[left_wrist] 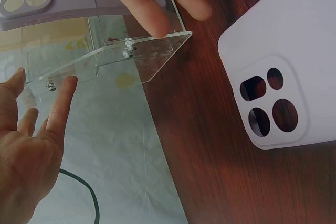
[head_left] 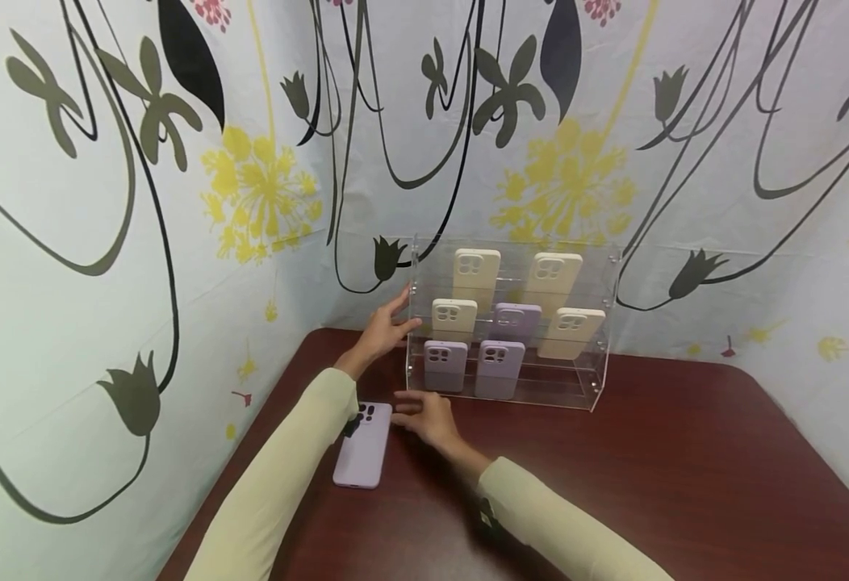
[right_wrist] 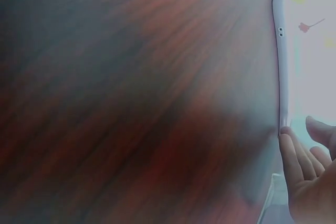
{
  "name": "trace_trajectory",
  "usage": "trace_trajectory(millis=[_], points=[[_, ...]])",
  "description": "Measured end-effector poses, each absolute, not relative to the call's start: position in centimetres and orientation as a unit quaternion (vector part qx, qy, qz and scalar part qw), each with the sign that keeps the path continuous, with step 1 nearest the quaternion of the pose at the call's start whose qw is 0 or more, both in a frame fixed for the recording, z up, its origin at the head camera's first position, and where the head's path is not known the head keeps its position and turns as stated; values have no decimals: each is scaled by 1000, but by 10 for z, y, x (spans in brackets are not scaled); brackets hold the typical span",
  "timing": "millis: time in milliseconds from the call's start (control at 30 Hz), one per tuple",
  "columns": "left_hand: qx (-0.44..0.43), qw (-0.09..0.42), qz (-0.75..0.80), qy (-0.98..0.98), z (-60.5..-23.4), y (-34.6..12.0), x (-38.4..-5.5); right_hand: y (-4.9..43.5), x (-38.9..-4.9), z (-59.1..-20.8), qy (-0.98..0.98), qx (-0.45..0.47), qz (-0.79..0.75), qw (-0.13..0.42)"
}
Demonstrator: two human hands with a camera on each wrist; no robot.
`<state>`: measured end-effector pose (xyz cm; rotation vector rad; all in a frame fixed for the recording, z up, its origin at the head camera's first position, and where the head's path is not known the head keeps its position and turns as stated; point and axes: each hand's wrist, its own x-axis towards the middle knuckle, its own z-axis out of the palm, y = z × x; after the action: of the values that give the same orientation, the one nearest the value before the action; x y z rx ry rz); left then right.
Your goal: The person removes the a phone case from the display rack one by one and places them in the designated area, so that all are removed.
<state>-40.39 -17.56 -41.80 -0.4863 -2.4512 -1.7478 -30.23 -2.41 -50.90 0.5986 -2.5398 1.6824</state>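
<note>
A clear acrylic tiered stand [head_left: 551, 394] holds several upright phone cases, some cream and some lilac. My left hand [head_left: 381, 331] is at the stand's left side panel, fingers spread and nothing in its grasp. In the left wrist view a fingertip of that hand [left_wrist: 31, 156] lies against or just beside the clear panel; contact is hard to tell. A lilac phone case [head_left: 362, 452] lies flat on the table, camera cutouts up, partly behind my left sleeve. Between that case and the stand's front left corner is my right hand [head_left: 430, 418], its fingers extended and holding nothing.
Cream cases stand on the top tier [head_left: 477, 274] and middle tier, where one lilac case [head_left: 515, 321] also stands. Two lilac cases [head_left: 500, 371] are on the bottom tier. Flower-patterned cloth [head_left: 759, 121] hangs behind and left of the dark red table [head_left: 686, 452].
</note>
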Motion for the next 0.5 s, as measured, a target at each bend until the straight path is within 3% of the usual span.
trace_trajectory(millis=[500], points=[[-163,45,-579,-798,-417,-174,-402,17,-300,-501,-825,205,525,37]])
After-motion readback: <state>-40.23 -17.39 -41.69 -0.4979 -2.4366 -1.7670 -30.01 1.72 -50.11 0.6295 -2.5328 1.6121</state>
